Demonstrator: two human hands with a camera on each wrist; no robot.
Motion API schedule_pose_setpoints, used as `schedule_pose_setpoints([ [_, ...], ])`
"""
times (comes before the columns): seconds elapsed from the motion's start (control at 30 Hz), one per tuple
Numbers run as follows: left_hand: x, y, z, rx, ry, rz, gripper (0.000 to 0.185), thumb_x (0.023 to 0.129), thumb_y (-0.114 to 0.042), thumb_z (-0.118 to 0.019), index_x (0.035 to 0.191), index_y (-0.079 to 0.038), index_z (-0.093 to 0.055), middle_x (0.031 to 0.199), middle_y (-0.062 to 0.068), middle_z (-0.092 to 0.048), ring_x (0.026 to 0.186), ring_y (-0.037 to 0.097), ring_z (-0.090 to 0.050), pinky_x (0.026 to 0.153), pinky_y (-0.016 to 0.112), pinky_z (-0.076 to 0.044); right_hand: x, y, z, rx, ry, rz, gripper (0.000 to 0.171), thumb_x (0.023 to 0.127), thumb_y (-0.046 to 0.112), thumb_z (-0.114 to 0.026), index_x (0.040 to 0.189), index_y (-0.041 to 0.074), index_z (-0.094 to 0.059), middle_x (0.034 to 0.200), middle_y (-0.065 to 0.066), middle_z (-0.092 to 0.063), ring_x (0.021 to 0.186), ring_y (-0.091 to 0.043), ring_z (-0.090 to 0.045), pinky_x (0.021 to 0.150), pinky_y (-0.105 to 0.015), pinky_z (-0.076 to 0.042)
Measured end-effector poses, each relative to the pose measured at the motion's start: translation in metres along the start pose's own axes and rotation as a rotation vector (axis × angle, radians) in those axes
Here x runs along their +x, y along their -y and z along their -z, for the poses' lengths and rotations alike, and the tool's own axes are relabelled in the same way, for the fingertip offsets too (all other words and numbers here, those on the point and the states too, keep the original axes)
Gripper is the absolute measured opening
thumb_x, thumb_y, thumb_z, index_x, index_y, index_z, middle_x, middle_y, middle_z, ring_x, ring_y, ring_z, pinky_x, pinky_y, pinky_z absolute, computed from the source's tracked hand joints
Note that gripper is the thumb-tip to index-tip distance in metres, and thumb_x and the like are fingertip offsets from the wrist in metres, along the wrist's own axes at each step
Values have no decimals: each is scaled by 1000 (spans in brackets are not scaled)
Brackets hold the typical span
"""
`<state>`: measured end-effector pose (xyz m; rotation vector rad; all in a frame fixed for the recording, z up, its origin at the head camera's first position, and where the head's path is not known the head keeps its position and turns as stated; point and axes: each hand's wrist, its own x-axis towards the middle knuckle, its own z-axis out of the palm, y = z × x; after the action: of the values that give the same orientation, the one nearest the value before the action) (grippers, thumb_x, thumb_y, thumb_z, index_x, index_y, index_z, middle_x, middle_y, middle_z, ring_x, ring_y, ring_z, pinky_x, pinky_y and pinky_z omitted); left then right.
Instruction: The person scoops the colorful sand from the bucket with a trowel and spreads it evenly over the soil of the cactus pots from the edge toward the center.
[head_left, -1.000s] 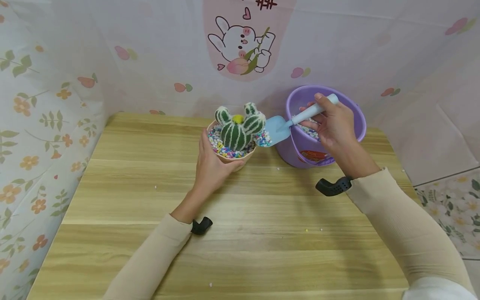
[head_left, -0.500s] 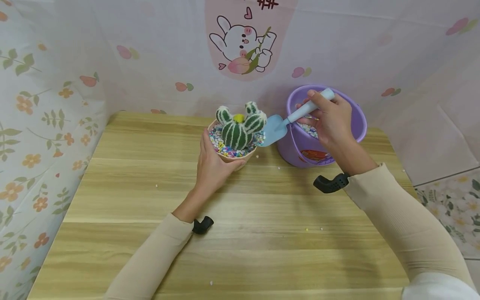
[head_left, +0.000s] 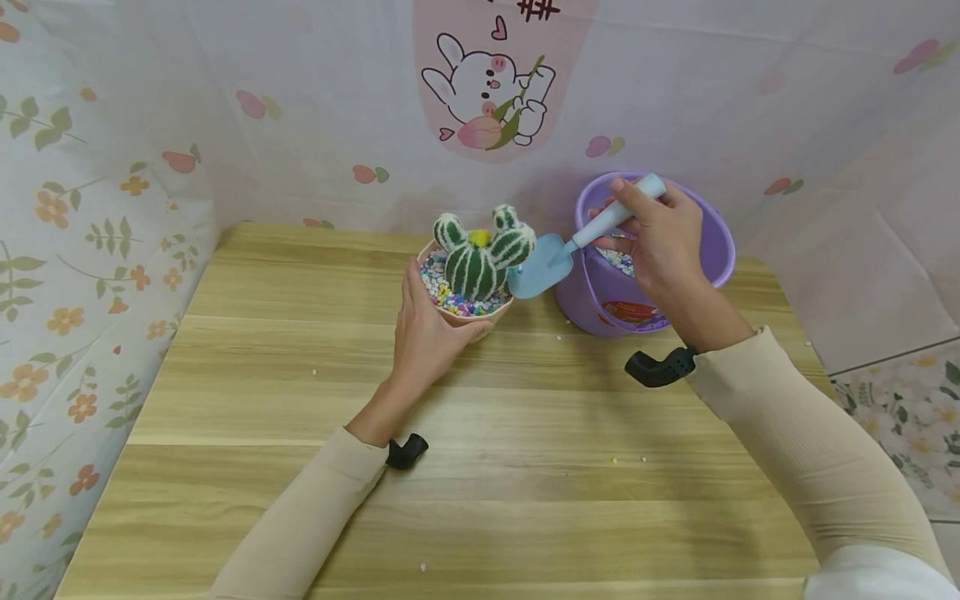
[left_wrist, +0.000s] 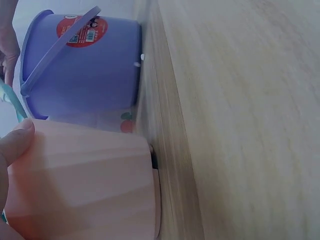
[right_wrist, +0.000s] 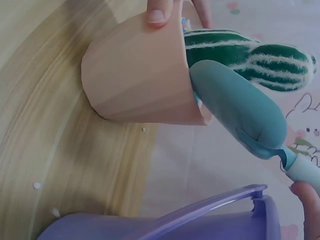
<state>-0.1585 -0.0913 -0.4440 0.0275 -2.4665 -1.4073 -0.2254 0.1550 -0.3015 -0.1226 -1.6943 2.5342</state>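
Note:
My left hand [head_left: 426,333] holds a peach flowerpot [left_wrist: 90,180] by its side, thumb near the rim. A green, white-striped cactus [head_left: 474,271] with a yellow top stands in it among multicoloured pebbles [head_left: 448,296]. My right hand [head_left: 666,242] grips the pale handle of a light-blue trowel [head_left: 543,265]. The trowel's blade tips down at the pot's right rim, and hardly any pebbles show on it. From the right wrist, the blade's underside [right_wrist: 240,105] is seen against the rim, beside the cactus; it hides part of the pebbles.
Right of the pot stands a purple bucket [head_left: 588,304] with pebbles inside, its handle [right_wrist: 210,205] hanging on the near side. A few stray pebbles [head_left: 614,460] lie on the wooden table [head_left: 480,517]. A printed cloth [head_left: 300,125] hangs directly behind.
The pebbles on the trowel have slid off into the pot. The trowel has shifted slightly left and its blade has tilted further. My left hand keeps its hold on the flowerpot.

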Motion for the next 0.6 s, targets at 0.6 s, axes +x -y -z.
schedule_pose_setpoints([
  [0.6,6,11,3,-127,82,-2,138,59,-45,-92,157,-19,2,159,10,-15,142,28,-28,111,52,-33,4,13,-3,1,-9,32,36,71,13,-87,83,-2,-57,72,-16,-67,62,-30,-70,46,-41,-54],
])
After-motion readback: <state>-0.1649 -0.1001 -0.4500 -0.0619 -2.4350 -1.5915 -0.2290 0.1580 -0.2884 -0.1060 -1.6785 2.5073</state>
